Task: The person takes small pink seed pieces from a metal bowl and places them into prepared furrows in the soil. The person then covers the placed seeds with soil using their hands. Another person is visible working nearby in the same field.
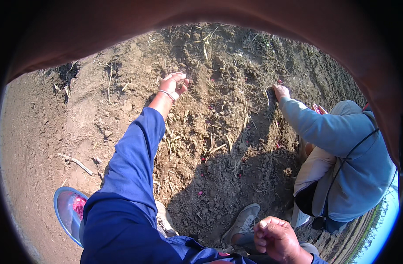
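My left hand (175,85), with a light bangle at the wrist and a blue sleeve, reaches over the dry soil with curled fingers; whether it holds anything cannot be told. At the bottom right, my right hand (275,236) is held near my knee, fingers curled and the thumb against them; any contents are hidden. Small pink-red pieces, seed-like, lie scattered on the clods, one (200,193) in the shadow before my shoes. A blue basin (63,211) at the lower left holds bright pink-red material (79,206).
A person in a grey-blue jacket (336,132) crouches at the right, one hand at the soil and pink pieces in the other. My shoes (246,221) stand on tilled ground with straw and stalks (76,162). Dark cloth rims the view's top.
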Available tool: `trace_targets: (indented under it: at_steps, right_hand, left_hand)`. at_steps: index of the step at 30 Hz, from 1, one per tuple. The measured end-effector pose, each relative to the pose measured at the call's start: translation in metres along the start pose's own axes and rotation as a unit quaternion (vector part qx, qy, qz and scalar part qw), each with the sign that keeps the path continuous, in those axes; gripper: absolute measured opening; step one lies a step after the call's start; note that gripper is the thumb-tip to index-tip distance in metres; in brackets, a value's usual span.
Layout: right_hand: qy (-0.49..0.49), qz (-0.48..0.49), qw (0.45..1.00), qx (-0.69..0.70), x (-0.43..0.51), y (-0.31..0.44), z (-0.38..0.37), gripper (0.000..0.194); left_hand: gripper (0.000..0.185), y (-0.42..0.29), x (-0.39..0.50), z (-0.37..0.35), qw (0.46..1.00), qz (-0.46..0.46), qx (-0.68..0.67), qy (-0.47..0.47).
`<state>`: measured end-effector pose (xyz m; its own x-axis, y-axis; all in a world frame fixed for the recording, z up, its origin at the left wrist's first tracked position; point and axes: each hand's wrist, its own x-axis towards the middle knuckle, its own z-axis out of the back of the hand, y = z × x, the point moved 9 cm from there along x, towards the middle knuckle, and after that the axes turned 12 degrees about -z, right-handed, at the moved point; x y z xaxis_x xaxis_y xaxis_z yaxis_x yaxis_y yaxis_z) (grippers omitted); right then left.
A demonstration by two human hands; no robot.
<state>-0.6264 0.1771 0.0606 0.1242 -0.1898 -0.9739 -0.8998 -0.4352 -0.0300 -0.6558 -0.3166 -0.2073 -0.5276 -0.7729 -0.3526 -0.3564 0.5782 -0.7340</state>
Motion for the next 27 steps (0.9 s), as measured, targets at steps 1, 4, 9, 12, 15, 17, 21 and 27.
trace_targets:
  at_steps: [1,4,9,12,15,17,21,27]
  right_hand:
    - [0.004,0.002,1.0,-0.003,0.0,0.0,-0.002,0.016]
    - [0.008,0.002,1.0,-0.007,0.001,-0.001,-0.005,0.017]
    - [-0.002,-0.007,1.0,-0.012,0.005,0.003,-0.007,0.017]
    - [-0.01,-0.019,1.0,-0.007,0.01,0.006,-0.007,0.018]
    - [-0.016,-0.033,0.999,0.001,0.015,0.009,-0.007,0.02]
    - [-0.024,-0.036,0.999,0.004,0.018,0.012,-0.006,0.021]
    - [-0.038,-0.035,0.999,0.014,0.022,0.017,-0.005,0.022]
    - [-0.04,-0.031,0.999,0.015,0.026,0.019,0.0,0.02]
  left_hand:
    - [0.018,0.003,-0.002,0.006,1.0,0.006,-0.012,-0.023]
    - [0.019,-0.004,-0.002,0.016,0.999,-0.003,0.019,-0.05]
    - [0.032,-0.022,0.002,0.036,0.972,0.005,0.147,-0.185]
    - [0.036,-0.024,0.022,0.04,0.971,0.013,0.116,-0.207]
    - [0.027,-0.032,0.063,0.044,0.982,-0.001,0.093,-0.166]
    - [0.03,-0.036,0.09,0.046,0.985,0.021,0.084,-0.148]
    - [0.039,-0.067,0.12,0.039,0.959,-0.11,0.243,-0.097]
    - [0.036,-0.078,0.099,0.017,0.901,-0.222,0.372,-0.021]
